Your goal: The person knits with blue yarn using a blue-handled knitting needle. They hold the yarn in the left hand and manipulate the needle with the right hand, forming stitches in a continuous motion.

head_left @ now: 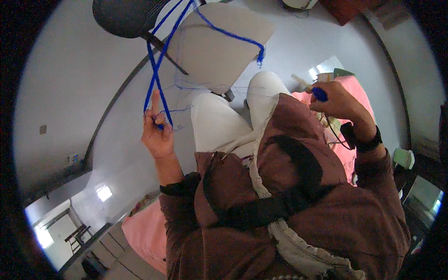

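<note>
Blue cord (pixel 155 75) runs down from the top of the view in two strands that cross above my left hand (pixel 158 131). The fingers of that hand are curled on the cord's lower ends, with one finger pointing up between the strands. Another length of blue cord (pixel 227 33) lies over a beige board or seat (pixel 217 49) and ends in a frayed tip. My right hand (pixel 336 99), at the right beyond my knee, holds a small blue object (pixel 319 94), its kind unclear. Loose thin blue threads (pixel 196 88) hang near my knees.
A dark rounded object (pixel 127 17) stands at the upper left, with a dark bar reaching over the beige surface. Pink cloth (pixel 353 94) with several small items lies beside my right arm. More pink fabric (pixel 145 232) is at the lower left.
</note>
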Motion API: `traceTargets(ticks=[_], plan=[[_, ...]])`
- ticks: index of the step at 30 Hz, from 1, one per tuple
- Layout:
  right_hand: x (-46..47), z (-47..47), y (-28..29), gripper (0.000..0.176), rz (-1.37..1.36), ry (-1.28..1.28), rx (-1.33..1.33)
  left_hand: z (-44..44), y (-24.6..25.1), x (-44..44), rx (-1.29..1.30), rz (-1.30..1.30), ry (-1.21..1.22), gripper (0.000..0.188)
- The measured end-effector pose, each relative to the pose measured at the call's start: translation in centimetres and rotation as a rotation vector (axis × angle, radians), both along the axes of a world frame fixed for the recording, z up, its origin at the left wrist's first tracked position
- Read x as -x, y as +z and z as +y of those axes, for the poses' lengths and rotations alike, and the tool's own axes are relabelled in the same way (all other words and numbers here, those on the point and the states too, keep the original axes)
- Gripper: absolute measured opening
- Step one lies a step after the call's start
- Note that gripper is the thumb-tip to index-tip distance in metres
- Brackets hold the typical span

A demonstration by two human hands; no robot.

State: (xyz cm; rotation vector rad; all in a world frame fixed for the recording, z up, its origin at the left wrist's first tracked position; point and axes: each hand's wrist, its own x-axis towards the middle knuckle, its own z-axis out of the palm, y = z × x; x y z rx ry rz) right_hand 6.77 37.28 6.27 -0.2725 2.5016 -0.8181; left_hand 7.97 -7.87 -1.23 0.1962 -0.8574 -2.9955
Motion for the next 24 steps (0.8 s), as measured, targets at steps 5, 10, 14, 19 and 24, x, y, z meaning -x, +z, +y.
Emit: traceTargets(ticks=[5, 10, 14, 19, 24], plan=[[-0.3, 0.7, -0.1, 0.033, -0.106, -0.183, 0.133, -0.3, -0.5, 0.1, -0.099, 0.089, -0.131, 0.022], [-0.3, 1.4, 0.2, 0.018, -0.222, -0.264, 0.032, -0.1, -0.8, -0.1, -0.116, 0.081, -0.1, 0.02], [-0.2, 1.9, -0.1, 0.016, -0.184, -0.145, -0.037, 0.2, -0.6, 0.0, -0.111, 0.01, -0.002, 0.012], [-0.2, 1.3, -0.5, 0.016, -0.213, -0.196, 0.004, 0.4, -0.2, 0.5, -0.194, 0.112, -0.069, 0.022], [-1.1, 1.0, -1.1, 0.017, -0.153, 0.0, -0.056, 0.8, 0.4, 0.3, -0.053, 0.052, 0.087, 0.019]])
